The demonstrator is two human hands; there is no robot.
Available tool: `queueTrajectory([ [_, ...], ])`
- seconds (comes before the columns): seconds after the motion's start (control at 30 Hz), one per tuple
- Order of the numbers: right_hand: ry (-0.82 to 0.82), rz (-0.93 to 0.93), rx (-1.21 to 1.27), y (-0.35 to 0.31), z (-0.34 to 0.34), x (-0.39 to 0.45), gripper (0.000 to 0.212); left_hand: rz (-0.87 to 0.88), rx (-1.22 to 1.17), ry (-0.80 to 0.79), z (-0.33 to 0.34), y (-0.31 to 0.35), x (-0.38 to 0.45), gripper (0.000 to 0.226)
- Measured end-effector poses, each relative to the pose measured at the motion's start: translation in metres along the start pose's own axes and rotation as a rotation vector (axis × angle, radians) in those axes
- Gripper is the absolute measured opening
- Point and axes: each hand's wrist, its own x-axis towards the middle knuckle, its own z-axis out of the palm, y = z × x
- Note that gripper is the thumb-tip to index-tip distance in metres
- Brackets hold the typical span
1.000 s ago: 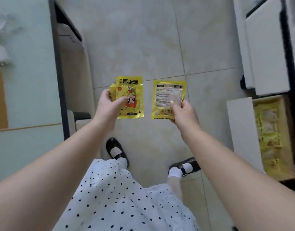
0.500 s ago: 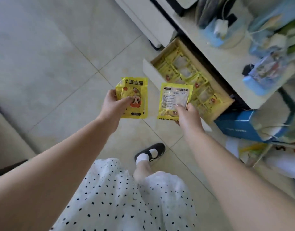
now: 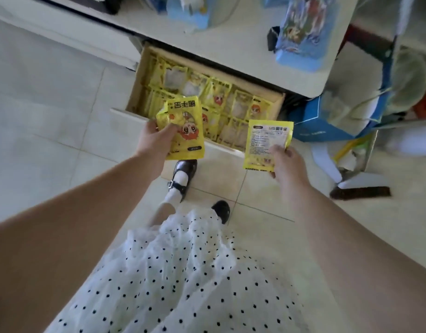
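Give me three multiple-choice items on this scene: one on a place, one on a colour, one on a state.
1. Where is the open drawer?
A. Under the white counter
B. On top of the counter
C. Behind the person

2. What colour is the packet in the right hand?
A. Blue
B. Yellow
C. Red

3. What is the left hand doing?
A. Hanging empty
B. Gripping a cartoon-face packet
C. Pressing the floor

Answers:
1 A: the drawer juts out from beneath the counter's edge.
2 B: its printed back is yellow.
3 B: thumb and fingers curl round the packet.
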Motion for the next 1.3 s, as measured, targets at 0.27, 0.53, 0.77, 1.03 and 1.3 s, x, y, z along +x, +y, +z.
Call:
queueTrajectory([
  [0.27, 0.072, 0.025, -0.178, 0.017, 0.031, 0.092, 0.025, 0.074, 0.369, -0.108, 0.055, -0.009, 0.106, 0.051],
  [0.53, 0.049, 0.063, -0.206, 0.054, 0.082, 0.173, 0.036, 0.09, 0.624, -0.122, 0.112, -0.045, 0.189, 0.072],
  [0.77, 0.0, 0.058, -0.28, 0.069, 0.109, 0.225, 0.035, 0.112, 0.814, -0.238, 0.147, -0.071, 0.227, 0.063],
  [1.03, -0.024, 0.159, -0.345, 0.081, 0.118, 0.248, 0.027, 0.101, 0.928, -0.124, 0.163, -0.095, 0.241, 0.055],
  [1.3, -0.079, 0.161, -0.411, 0.086, 0.124, 0.261, 0.036, 0.116, 1.015, -0.018, 0.169, -0.103, 0.247, 0.065],
])
